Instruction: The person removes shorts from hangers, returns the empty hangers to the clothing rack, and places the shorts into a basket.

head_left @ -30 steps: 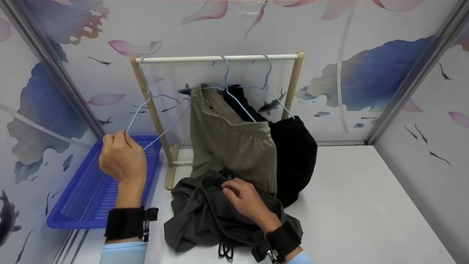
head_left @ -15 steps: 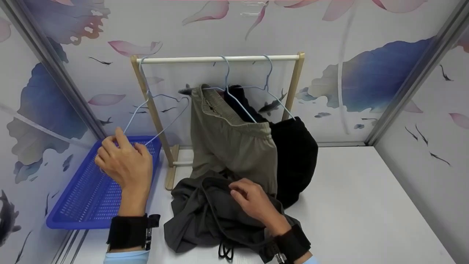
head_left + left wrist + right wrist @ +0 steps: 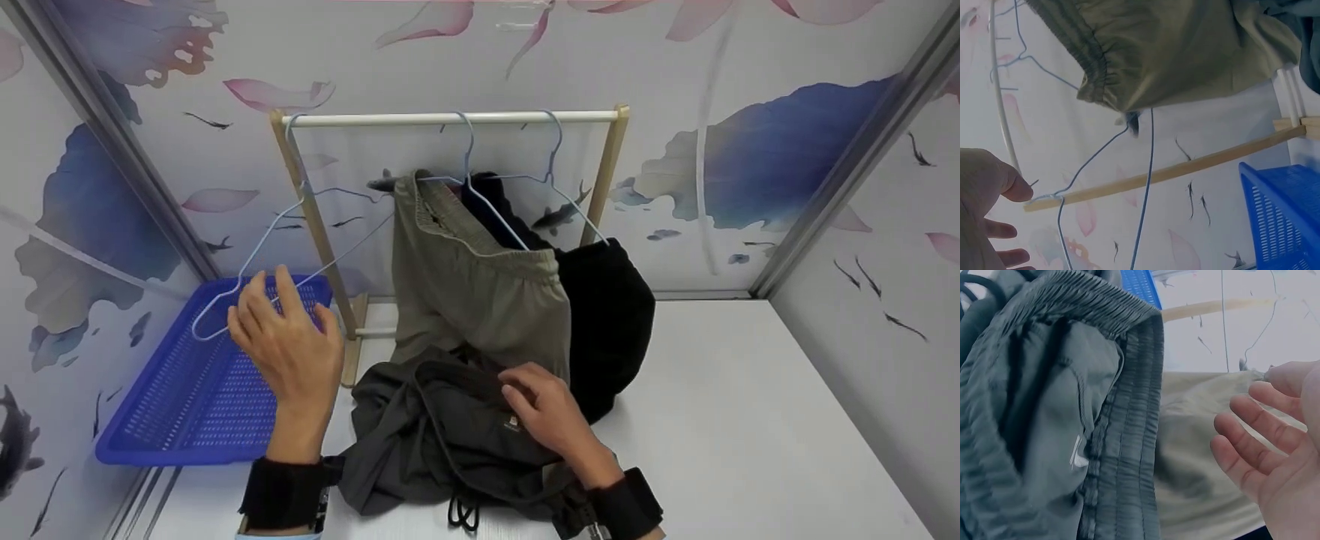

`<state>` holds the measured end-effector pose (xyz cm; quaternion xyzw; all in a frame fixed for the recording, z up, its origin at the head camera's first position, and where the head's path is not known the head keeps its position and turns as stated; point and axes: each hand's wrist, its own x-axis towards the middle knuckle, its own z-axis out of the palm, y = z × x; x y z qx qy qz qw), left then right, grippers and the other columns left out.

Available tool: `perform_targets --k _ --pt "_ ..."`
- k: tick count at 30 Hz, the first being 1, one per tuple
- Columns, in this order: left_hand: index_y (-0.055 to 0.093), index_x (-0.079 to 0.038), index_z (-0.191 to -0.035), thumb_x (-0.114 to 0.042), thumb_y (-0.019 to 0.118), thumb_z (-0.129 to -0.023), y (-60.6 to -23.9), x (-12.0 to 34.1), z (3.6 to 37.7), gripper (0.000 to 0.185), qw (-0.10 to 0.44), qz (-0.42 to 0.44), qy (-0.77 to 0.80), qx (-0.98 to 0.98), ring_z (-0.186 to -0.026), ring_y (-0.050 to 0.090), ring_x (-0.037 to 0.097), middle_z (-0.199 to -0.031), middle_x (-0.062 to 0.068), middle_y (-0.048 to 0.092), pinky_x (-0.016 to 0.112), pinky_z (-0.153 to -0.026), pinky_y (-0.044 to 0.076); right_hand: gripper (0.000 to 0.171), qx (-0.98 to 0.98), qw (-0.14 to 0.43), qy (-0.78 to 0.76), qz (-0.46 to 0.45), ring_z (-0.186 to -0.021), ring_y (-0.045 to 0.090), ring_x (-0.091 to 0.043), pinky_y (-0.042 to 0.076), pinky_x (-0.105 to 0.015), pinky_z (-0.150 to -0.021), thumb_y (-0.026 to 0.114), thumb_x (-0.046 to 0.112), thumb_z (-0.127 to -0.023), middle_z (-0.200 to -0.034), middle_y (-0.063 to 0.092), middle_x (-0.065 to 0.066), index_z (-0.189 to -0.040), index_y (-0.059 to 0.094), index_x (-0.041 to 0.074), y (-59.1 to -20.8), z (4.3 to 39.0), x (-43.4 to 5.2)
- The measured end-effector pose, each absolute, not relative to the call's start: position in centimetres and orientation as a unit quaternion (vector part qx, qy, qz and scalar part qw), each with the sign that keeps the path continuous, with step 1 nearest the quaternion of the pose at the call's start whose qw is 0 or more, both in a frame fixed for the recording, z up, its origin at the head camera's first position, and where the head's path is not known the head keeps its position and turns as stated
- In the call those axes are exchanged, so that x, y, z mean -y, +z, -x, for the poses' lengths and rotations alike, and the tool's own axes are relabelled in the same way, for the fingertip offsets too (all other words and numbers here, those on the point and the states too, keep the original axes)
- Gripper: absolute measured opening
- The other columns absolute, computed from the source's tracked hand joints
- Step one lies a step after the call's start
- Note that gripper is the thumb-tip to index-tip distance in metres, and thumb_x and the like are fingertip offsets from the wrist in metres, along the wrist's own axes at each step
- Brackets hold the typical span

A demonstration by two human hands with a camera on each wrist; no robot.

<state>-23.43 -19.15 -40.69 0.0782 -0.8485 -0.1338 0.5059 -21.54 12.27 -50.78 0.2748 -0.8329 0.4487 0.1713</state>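
Where shorts [image 3: 450, 435] bunch, drawcord [image 3: 461, 514] half-hidden.

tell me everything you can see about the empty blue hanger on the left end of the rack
The empty hanger is thin pale-blue wire, bare of clothing. Its hook sits over the white rail near the rack's left wooden post, and its triangular body is swung out leftward and tilted, its lower corner above the blue basket. The left hand, fingers spread, is right beside it; contact cannot be told.
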Motion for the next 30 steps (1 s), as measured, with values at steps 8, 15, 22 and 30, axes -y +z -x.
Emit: perform_targets --k 8,15,22,30 --pt "0.055 0.005 -0.140 -0.012 0.066 -0.091 -42.7 17.9 23.6 0.052 0.503 -0.046 -0.144 0.851 -0.120 0.053 0.049 -0.131 0.031 0.055 0.061 -0.104 0.040 0.016 0.833 0.206 0.438 -0.268 -0.079 0.064 -0.009 0.056 -0.029 -0.069 0.068 0.003 -0.098 -0.104 0.071 -0.004 -0.112 0.075 0.007 -51.5 21.6 -13.2" --pt "0.056 0.006 -0.139 -0.014 0.070 -0.092 -44.6 16.3 23.4 0.053 0.475 -0.026 -0.199 0.857 -0.122 0.054 0.048 -0.132 0.030 0.056 0.061 -0.101 0.042 0.021 0.822 0.233 0.444 -0.268 -0.079 0.062 -0.008 0.054 -0.028 -0.068 0.069 0.000 -0.096 -0.105 0.071 -0.008 -0.116 0.074 0.006 -52.3 21.5 -13.9" --pt "0.055 0.006 -0.142 -0.019 0.069 -0.095 -46.9 14.8 23.1 0.055 0.456 0.032 -0.216 0.863 -0.122 0.054 0.048 -0.136 0.030 0.055 0.061 -0.100 0.043 0.023 0.814 0.249 0.460 -0.254 -0.082 0.065 -0.010 0.055 -0.026 -0.069 0.068 -0.001 -0.096 -0.110 0.072 -0.004 -0.117 0.074 0.008 -53.1 21.2 -14.4" --pt "0.057 0.006 -0.139 -0.021 0.072 -0.094 -49.1 12.8 22.6 0.054 0.431 0.086 -0.226 0.869 -0.124 0.054 0.044 -0.138 0.027 0.055 0.059 -0.102 0.044 0.021 0.807 0.276 0.462 -0.242 -0.084 0.065 -0.012 0.052 -0.020 -0.071 0.068 -0.005 -0.095 -0.111 0.072 -0.007 -0.114 0.074 0.001 -54.1 20.8 -14.9"
